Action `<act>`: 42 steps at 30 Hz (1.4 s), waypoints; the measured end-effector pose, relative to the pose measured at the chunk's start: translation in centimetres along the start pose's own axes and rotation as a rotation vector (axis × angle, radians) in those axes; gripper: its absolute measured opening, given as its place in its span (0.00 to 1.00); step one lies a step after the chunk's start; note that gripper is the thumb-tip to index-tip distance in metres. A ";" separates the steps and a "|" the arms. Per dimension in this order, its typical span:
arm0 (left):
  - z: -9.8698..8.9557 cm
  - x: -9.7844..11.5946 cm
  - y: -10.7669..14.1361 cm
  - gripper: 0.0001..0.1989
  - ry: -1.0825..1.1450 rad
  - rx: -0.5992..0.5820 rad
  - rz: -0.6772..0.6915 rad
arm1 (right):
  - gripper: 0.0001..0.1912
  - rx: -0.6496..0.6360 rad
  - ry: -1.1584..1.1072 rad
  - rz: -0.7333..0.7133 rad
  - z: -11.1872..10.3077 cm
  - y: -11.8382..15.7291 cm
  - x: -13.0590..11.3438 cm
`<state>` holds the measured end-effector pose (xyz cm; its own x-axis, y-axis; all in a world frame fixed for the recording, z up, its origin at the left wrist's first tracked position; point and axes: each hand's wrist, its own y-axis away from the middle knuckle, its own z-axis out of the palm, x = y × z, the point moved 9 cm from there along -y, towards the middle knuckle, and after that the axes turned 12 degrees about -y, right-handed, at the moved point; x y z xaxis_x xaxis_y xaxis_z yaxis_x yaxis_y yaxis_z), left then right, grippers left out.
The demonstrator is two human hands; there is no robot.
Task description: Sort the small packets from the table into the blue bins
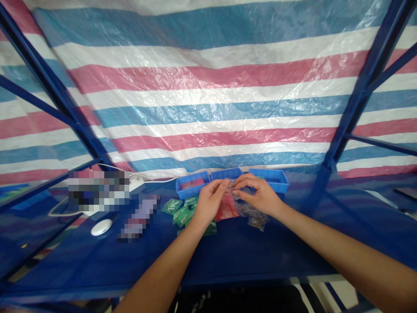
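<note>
My left hand (211,199) and my right hand (256,192) meet over the middle of the table, with fingertips pinched close together. Between them is the top of a small plastic bag, its details blurred and partly covered by the fingers. A red plastic bag (227,208) shows just below the fingertips; I cannot tell whether it is the pinched one. Several green packets (186,214) lie beside and partly under my left forearm. Below my right hand lie small clear bags (258,221) with brownish contents.
Three blue bins stand in a row behind the hands: the left bin (182,192) with red packets, the middle bin (224,172) and the right bin (282,182). A white round case (101,227), cables and blurred-out items lie left. Blue frame posts (350,108) flank a striped sheet (211,104).
</note>
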<state>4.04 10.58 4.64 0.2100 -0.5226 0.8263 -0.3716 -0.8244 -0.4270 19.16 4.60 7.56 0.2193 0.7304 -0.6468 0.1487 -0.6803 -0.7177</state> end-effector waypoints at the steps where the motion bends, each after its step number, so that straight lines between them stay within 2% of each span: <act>1: -0.1 -0.3 0.0 0.16 0.005 0.014 -0.019 | 0.05 0.021 -0.008 0.012 -0.1 0.0 0.0; 6: 0.1 -1.0 -0.2 0.14 0.093 0.009 -0.055 | 0.13 0.163 -0.125 0.143 -1.1 0.4 1.6; 11: 1.0 -0.4 -0.2 0.12 0.147 -0.053 0.006 | 0.23 0.098 -0.414 0.333 0.1 0.7 4.1; 14: 1.5 0.0 0.0 0.11 0.124 -0.098 0.041 | 0.22 0.068 -0.501 0.395 0.7 0.8 4.5; 20: 1.2 -0.3 0.0 0.13 0.118 -0.037 0.028 | 0.21 0.106 -0.499 0.424 0.3 0.7 4.4; 24: 1.3 -0.1 0.0 0.13 0.052 -0.064 0.043 | 0.19 0.066 -0.486 0.431 0.6 0.9 4.7; 28: 1.1 0.2 0.1 0.21 -0.010 -0.055 0.058 | 0.16 0.027 -0.438 0.433 0.9 1.0 4.8; 31: 1.1 0.2 0.2 0.23 -0.022 -0.055 0.058 | 0.15 0.050 -0.441 0.419 0.6 0.9 4.6; 38: 1.6 -0.2 0.3 0.13 -0.003 -0.091 0.049 | 0.14 0.081 -0.489 0.415 0.3 0.8 4.9; 42: 1.7 0.2 0.4 0.13 -0.015 -0.089 0.066 | 0.14 0.067 -0.479 0.423 0.5 0.9 5.1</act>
<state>5.44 9.84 4.01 0.1956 -0.5789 0.7915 -0.4638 -0.7658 -0.4455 19.93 7.75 3.52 -0.2119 0.3565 -0.9099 0.0802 -0.9216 -0.3797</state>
